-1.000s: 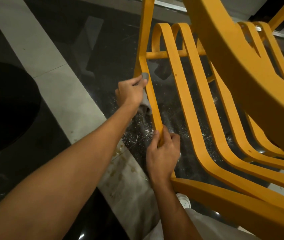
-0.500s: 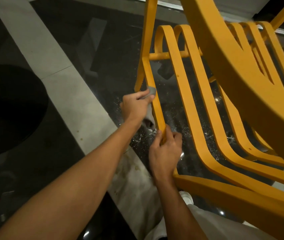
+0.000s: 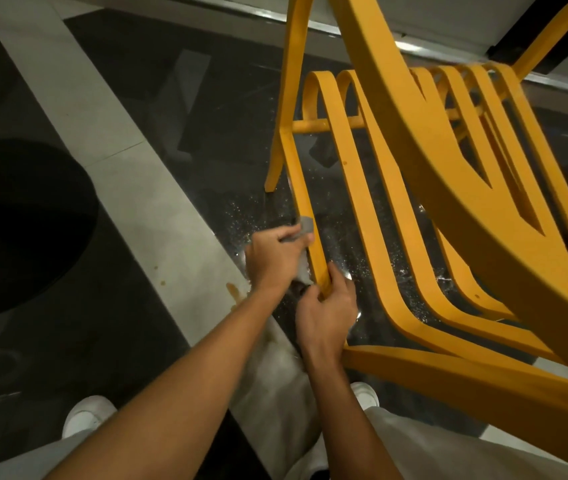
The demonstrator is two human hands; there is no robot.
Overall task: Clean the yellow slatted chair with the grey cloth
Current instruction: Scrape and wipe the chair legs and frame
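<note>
One yellow slatted chair (image 3: 410, 133) stands on the dark floor. At its leftmost rail, the left hand (image 3: 270, 258) has its fingers clamped on one grey cloth (image 3: 305, 225) (pressed against that rail). Just below, the right hand (image 3: 326, 317) curls its fingers round the same rail.

Bare forearms (image 3: 178, 386), pale grey legwear (image 3: 449, 455), and white shoes (image 3: 85, 415).
</note>
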